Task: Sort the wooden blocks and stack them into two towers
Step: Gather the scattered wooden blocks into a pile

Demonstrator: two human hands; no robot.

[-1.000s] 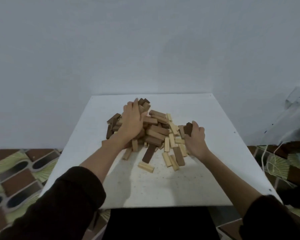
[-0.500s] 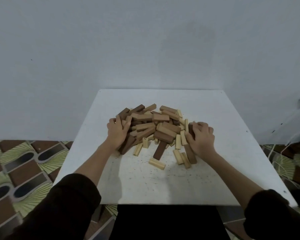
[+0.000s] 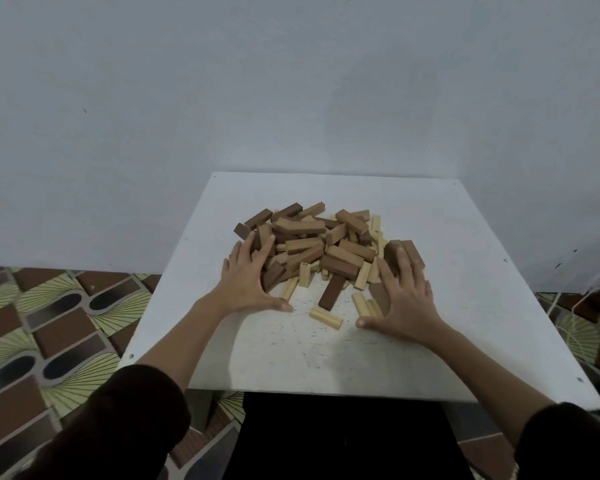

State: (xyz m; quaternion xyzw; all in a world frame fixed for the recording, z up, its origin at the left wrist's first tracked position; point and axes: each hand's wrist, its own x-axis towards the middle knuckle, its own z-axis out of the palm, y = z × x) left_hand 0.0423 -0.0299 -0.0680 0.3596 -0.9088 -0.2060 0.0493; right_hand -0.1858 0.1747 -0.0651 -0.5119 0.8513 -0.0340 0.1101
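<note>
The hands have uncurled and lie flat: left hand (image 3: 246, 277) at 8 o'clock of the pile (image 3: 321, 242), right hand (image 3: 407, 299) at 4. No towers yet; all the sorting is left.

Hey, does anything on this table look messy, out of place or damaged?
The wooden blocks lie in one jumbled heap, brown and pale mixed, with no tower begun. One pale block lies apart on the near side. The left hand and right hand flank the heap, fingers spread. No damage shows.
</note>
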